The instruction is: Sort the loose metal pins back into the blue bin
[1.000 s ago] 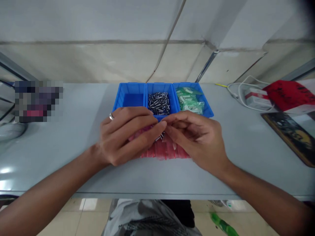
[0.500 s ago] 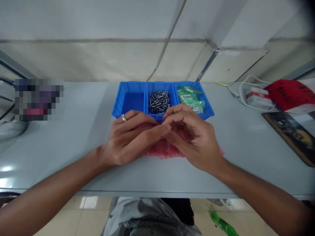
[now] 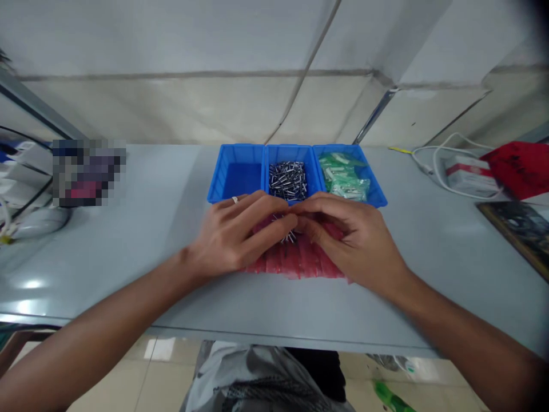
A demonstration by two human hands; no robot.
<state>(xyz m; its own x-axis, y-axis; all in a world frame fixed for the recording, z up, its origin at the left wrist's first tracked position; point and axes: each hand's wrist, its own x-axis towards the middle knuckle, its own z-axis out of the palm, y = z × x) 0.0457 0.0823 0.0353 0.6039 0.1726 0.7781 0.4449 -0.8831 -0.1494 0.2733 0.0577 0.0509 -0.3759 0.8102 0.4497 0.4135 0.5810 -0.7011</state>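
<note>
Pink-red plastic bags [image 3: 300, 260] lie in a row on the grey table, in front of the blue bins. Several small metal screws [image 3: 288, 234] show on them between my hands. My left hand [image 3: 246, 232], with a ring, is closed over the bags from the left, its fingertips pinched together. My right hand [image 3: 354, 234] comes from the right, thumb and forefinger pinched, its tips touching those of my left hand. Whatever the fingertips hold is too small and hidden to name.
Behind my hands stand three joined bins: an empty blue bin [image 3: 240, 177], one with metal screws [image 3: 287, 180], one with green packets [image 3: 347, 180]. A white box [image 3: 469, 174], cables and a dark board [image 3: 518, 229] lie right. Power strips stand left.
The view has shifted a little, so the bins appear further right. My hands have moved slightly apart at the near side, and screws on the pink bags now show between them.
</note>
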